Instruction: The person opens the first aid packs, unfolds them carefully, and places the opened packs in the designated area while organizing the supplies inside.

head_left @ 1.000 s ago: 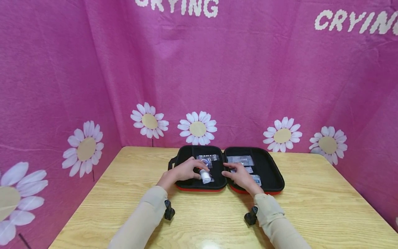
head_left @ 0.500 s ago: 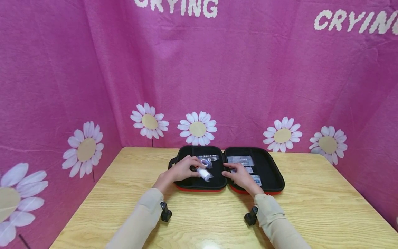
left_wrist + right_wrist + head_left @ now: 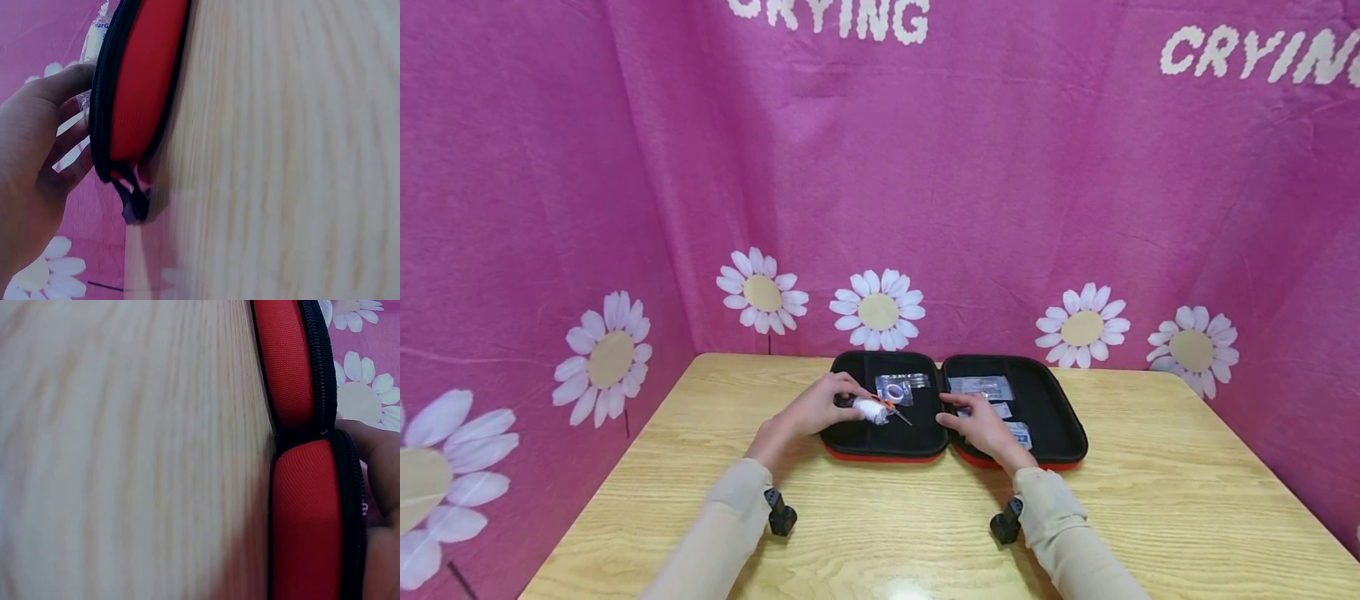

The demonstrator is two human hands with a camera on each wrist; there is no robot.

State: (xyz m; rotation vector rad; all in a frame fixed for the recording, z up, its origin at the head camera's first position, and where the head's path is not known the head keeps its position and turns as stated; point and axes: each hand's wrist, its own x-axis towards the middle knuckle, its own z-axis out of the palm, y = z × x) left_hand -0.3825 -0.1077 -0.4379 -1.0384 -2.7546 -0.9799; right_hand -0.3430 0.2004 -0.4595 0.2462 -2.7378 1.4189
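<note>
My left hand point(image 3: 820, 406) pinches a plastic-wrapped white bandage roll point(image 3: 871, 409) over the left half of an unzipped first-aid case point(image 3: 887, 450), black inside and red outside. Orange-handled scissors point(image 3: 892, 406) slant down to the right from beside the fingertips. In the left wrist view, the clear wrapper point(image 3: 97, 37) shows beyond the red case wall point(image 3: 147, 81), partly hidden by it. My right hand point(image 3: 981, 425) rests at the hinge side of the right half, fingers relaxed; the right wrist view has its thumb point(image 3: 359, 434) at the zipped rim.
A tape roll in a bag point(image 3: 895, 393) and a clear packet point(image 3: 917, 380) lie in the left half. Flat packets point(image 3: 981, 386) lie in the right half. The case stands on a wooden table point(image 3: 880, 517), before a pink daisy-print cloth point(image 3: 985, 208).
My left hand has moved left and slightly up with the bandage roll, which is now turned more sideways. The scissors and tape roll show more fully. The right hand has stayed put.
</note>
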